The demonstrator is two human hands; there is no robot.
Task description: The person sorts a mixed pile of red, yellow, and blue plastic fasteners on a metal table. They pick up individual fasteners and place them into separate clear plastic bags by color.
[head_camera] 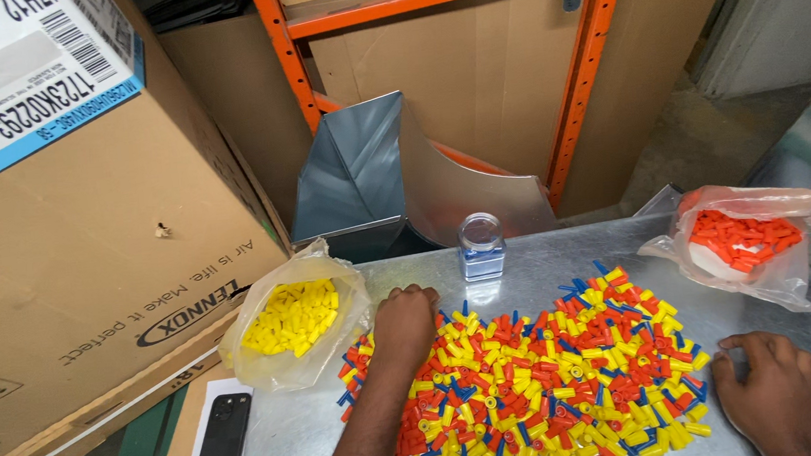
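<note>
A heap of small plastic caps [536,383] in yellow, orange-red and blue lies spread over a metal table [564,253]. My left hand [404,324] rests at the heap's upper left edge, fingers curled down into the caps; whether it grips any is hidden. My right hand [770,392] lies flat on the table at the heap's right edge, fingers spread, holding nothing. A clear bag of yellow caps [293,318] sits just left of my left hand. A clear bag of orange caps [744,242] sits at the table's far right.
A small clear jar [481,246] stands at the table's back edge. A bent sheet-metal duct piece [391,175] leans behind it against an orange rack [578,76]. A big cardboard box [72,218] fills the left. A black phone [222,440] lies on white paper at lower left.
</note>
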